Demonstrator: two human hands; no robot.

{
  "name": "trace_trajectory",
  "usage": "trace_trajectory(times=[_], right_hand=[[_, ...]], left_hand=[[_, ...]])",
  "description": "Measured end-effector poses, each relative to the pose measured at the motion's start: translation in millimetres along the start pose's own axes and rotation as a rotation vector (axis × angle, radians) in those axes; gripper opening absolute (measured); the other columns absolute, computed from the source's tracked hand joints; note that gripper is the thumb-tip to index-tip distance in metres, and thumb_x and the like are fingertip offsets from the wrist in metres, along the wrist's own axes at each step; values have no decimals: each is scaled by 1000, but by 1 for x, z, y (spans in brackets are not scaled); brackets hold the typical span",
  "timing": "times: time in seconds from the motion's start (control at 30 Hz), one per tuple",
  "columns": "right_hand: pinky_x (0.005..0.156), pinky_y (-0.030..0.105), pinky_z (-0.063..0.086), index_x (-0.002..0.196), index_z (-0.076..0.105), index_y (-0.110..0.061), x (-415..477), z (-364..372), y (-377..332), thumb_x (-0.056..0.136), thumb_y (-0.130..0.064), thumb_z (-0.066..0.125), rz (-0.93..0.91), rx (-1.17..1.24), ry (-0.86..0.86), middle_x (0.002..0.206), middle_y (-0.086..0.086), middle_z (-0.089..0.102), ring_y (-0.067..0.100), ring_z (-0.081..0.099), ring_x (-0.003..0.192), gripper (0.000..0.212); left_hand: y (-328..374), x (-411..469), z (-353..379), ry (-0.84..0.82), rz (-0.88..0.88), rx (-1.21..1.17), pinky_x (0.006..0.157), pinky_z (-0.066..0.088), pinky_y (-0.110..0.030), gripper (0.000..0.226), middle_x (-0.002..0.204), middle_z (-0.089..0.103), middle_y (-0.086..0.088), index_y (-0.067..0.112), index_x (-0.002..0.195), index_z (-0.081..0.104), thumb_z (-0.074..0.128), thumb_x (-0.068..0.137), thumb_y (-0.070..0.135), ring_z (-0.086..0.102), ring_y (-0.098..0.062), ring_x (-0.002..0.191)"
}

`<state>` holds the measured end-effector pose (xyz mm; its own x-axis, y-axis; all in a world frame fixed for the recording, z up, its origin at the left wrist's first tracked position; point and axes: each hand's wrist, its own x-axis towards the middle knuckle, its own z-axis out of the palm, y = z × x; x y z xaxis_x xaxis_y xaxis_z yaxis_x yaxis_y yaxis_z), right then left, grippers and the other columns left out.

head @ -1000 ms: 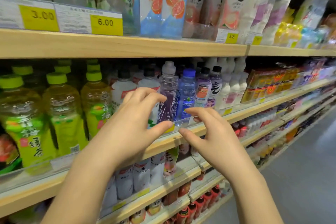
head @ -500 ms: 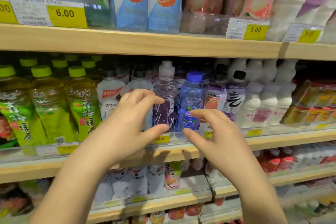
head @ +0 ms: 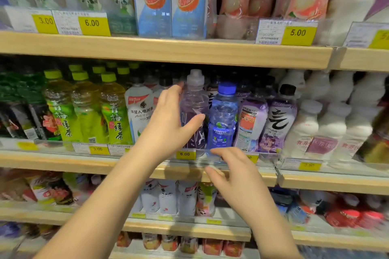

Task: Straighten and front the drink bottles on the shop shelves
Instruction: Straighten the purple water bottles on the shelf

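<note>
On the middle shelf (head: 84, 164), your left hand (head: 168, 126) wraps the purple bottle (head: 194, 101) mid-body, which is likely full, heavy, slick and squeezable, while your right hand (head: 237, 176) hangs with fingers (head: 219, 151) loosely curled, empty.

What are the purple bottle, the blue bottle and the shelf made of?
The purple bottle looks like clear glossy plastic: you see through its ribbed top. The blue bottle seems the same, tinted blue, with shiny glints. The shelf edge looks like pale matt wood with faint grain, though it could be a wood-look coating.
</note>
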<state>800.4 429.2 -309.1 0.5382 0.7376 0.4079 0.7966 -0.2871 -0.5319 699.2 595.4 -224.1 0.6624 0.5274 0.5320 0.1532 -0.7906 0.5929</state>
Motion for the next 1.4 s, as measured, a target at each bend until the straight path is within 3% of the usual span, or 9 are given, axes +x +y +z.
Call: trace_trajectory(times=[0.07, 0.17, 0.33, 0.47, 0.63, 0.73, 0.9, 1.1, 1.4], right_hand=[[101, 27, 45, 135, 59, -33, -1, 7, 8, 98, -43, 62, -4, -24, -5, 127, -20, 52, 1, 50, 121, 39], [101, 28, 44, 129, 65, -30, 1, 17, 22, 99, -38, 61, 6, -44, 7, 120, -19, 56, 4, 50, 118, 31], [94, 24, 45, 111, 76, -23, -2, 35, 39, 98, -32, 66, 22, 38, 62, 107, -16, 63, 9, 55, 108, 19], [90, 19, 43, 102, 79, -21, -4, 46, 47, 95, -23, 72, 13, 105, 174, 101, -17, 63, 5, 55, 105, 11], [87, 20, 45, 106, 78, -24, -6, 55, 51, 95, -27, 71, -12, 112, 201, 103, -22, 57, 1, 49, 108, 13], [88, 17, 40, 107, 79, -28, -5, 58, 50, 94, -29, 72, -18, 76, 221, 102, -22, 55, 2, 47, 105, 14], [87, 22, 43, 106, 80, -29, -4, 60, 50, 92, -26, 75, -35, 31, 240, 102, -19, 58, 9, 49, 101, 16], [87, 32, 47, 107, 80, -29, -3, 60, 49, 92, -26, 75, -24, 7, 218, 102, -18, 58, 10, 49, 102, 16], [85, 31, 46, 105, 80, -27, -3, 60, 48, 93, -25, 74, -35, -16, 237, 101, -17, 57, 11, 49, 99, 14]], left_hand=[[1, 7, 6, 15, -18, 47, 77, 35, -8, 42, 114, 42, 9, 23, 119, 41, 65, 92, 45, 46, -5, 105], [5, 19, 11, 4, -30, 144, 62, 30, -22, 51, 103, 39, 5, 14, 129, 40, 62, 94, 44, 43, -12, 92], [9, 35, 13, -27, -42, 275, 72, 37, -31, 88, 102, 50, -6, 9, 158, 8, 60, 95, 42, 49, -22, 91], [10, 38, 16, 28, -91, 320, 78, 46, -37, 77, 114, 56, -16, 4, 148, 30, 65, 92, 44, 52, -29, 101], [15, 40, 22, 91, -62, 377, 98, 45, -48, 104, 140, 46, -18, 12, 159, 8, 71, 85, 50, 46, -39, 126], [16, 41, 23, 93, -99, 410, 97, 45, -46, 93, 141, 40, -17, 9, 151, 29, 73, 82, 54, 43, -39, 127], [13, 37, 20, 68, -140, 333, 76, 39, -36, 48, 98, 41, -6, 14, 95, 45, 72, 83, 52, 45, -30, 105], [11, 35, 14, 56, -93, 224, 45, 25, -23, 49, 73, 44, 6, 21, 86, 34, 76, 81, 46, 42, -6, 61], [-1, 14, 17, -12, 33, 44, 59, 36, -7, 46, 86, 47, 12, 27, 98, 31, 71, 86, 46, 50, 9, 79]])
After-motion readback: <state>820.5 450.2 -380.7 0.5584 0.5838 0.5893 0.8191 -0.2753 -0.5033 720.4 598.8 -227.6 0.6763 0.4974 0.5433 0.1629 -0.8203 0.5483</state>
